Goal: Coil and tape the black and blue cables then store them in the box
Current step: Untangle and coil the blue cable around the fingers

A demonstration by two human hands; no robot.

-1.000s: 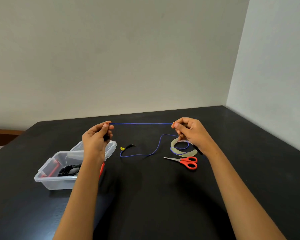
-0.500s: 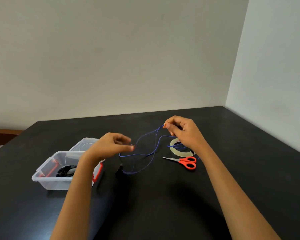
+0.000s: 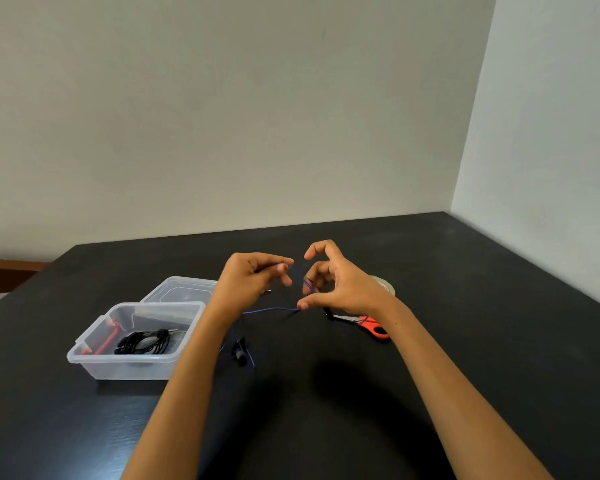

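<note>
Above the middle of the black table, my left hand (image 3: pixel 253 278) pinches the thin blue cable (image 3: pixel 271 309) between thumb and fingertips. My right hand (image 3: pixel 340 285) is close beside it, fingers curled, with a strand of the blue cable looped among them. Slack blue cable hangs down to the table and trails toward me past a small black plug (image 3: pixel 239 353). The black cable (image 3: pixel 142 342) lies coiled inside the clear plastic box (image 3: pixel 94 367) at the left. A roll of clear tape (image 3: pixel 383 284) is partly hidden behind my right wrist.
Orange-handled scissors (image 3: pixel 368 325) lie on the table just right of my right hand. The box's clear lid (image 3: pixel 184 289) lies behind the box. Walls close off the table at the back and right.
My hands have come together from wide apart; the blue cable, first stretched taut between them, now hangs in slack loops. The view has tilted slightly.
</note>
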